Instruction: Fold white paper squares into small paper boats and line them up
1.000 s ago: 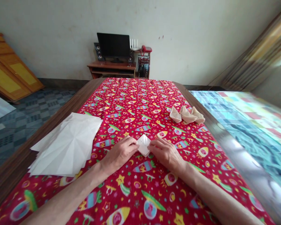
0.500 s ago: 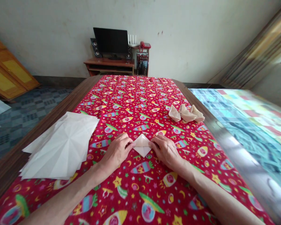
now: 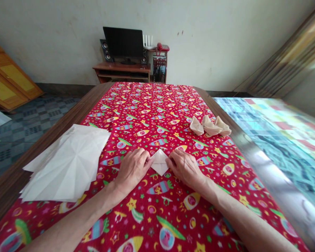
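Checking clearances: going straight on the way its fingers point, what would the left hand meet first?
Most likely the small white folded-paper diamond, whose left corner the left hand seems to hold; the right hand lies beyond.

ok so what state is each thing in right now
Paper diamond, folded, lying flat
Left hand, fingers closed at diamond's left corner
Right hand, fingers closed at diamond's right corner
Paper stack, unevenly piled, top sheet creased
Three cream pieces, folded, grouped together
Patterned cloth, spread out
Monitor, upright, screen dark
Cabinet, doors closed
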A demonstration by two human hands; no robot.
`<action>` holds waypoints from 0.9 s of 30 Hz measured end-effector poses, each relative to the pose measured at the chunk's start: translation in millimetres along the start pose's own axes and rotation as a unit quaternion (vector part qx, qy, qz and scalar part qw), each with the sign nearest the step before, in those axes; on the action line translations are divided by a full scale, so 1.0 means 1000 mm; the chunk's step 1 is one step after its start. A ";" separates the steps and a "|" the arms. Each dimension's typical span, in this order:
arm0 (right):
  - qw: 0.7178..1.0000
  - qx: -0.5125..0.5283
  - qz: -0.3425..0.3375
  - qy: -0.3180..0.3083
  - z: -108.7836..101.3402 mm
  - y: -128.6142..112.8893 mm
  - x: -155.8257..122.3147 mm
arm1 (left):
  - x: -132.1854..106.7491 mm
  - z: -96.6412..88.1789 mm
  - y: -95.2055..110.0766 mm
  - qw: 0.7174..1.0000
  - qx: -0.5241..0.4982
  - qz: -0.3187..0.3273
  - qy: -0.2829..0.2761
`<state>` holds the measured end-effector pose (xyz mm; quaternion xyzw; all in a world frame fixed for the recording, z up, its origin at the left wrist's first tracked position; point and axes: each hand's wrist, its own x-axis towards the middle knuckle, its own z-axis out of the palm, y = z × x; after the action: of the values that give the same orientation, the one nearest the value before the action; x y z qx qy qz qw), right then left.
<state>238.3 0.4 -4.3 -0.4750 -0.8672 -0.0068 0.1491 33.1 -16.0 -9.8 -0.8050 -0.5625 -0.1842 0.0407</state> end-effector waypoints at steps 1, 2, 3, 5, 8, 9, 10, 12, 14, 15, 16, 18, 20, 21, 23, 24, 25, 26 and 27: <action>1.000 -0.005 -0.001 -0.001 0.000 0.000 0.000 | 0.000 0.000 -0.001 1.000 0.004 0.003 0.000; 1.000 -0.009 -0.003 0.001 0.001 0.000 0.000 | 0.000 0.000 -0.001 1.000 0.009 0.007 -0.003; 1.000 -0.013 -0.005 0.002 0.001 0.000 -0.001 | 0.000 -0.001 -0.002 1.000 0.013 0.009 -0.007; 1.000 -0.017 -0.012 0.011 0.002 0.001 -0.001 | 0.001 -0.002 -0.002 1.000 0.020 0.012 -0.016; 0.999 -0.023 -0.020 0.025 0.004 0.001 -0.001 | 0.003 -0.002 -0.002 0.999 0.032 0.010 -0.022; 0.999 -0.025 -0.023 0.028 0.004 0.001 -0.001 | 0.003 -0.002 -0.001 0.999 0.035 0.008 -0.023; 0.999 -0.028 -0.025 0.031 0.005 0.001 -0.001 | 0.004 -0.002 -0.001 0.999 0.037 0.006 -0.025; 0.998 -0.030 -0.029 0.036 0.005 0.001 -0.001 | 0.004 -0.002 0.001 0.999 0.037 0.001 -0.028; 0.998 -0.029 -0.036 0.043 0.005 0.001 -0.001 | 0.004 -0.002 0.001 0.999 0.035 -0.004 -0.030; 0.998 -0.028 -0.038 0.048 0.005 0.001 -0.001 | 0.004 -0.002 0.001 0.999 0.032 -0.006 -0.031; 0.997 -0.027 -0.040 0.051 0.005 0.001 -0.001 | 0.004 -0.002 0.000 0.999 0.027 -0.009 -0.030; 0.997 -0.029 -0.043 0.055 0.006 0.001 -0.002 | 0.004 -0.002 -0.003 0.999 0.000 -0.011 -0.031; 0.997 -0.032 -0.043 0.059 0.006 0.001 -0.002 | 0.004 -0.002 -0.008 0.998 -0.048 -0.001 -0.042; 0.997 -0.034 -0.045 0.060 0.006 0.001 -0.002 | 0.004 -0.002 -0.010 0.996 -0.075 0.006 -0.050; 0.996 -0.040 -0.049 0.060 0.007 0.002 -0.002 | 0.004 -0.001 -0.016 0.990 -0.122 0.017 -0.064; 0.996 -0.044 -0.051 0.059 0.007 0.002 -0.002 | 0.003 -0.001 -0.018 0.988 -0.136 0.016 -0.067; 0.996 -0.048 -0.053 0.058 0.008 0.002 -0.002 | 0.003 -0.001 -0.020 0.987 -0.143 0.012 -0.069; 0.996 -0.051 -0.054 0.056 0.008 0.002 -0.002 | 0.003 0.000 -0.021 0.987 -0.143 0.006 -0.070; 0.996 -0.054 -0.054 0.056 0.009 0.002 -0.003 | 0.004 -0.001 -0.021 0.988 -0.136 0.001 -0.072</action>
<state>239.4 0.8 -13.4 -0.4340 -0.8802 -0.0880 0.1707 15.1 -5.2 -10.8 -0.8148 -0.5327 -0.2008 -0.1099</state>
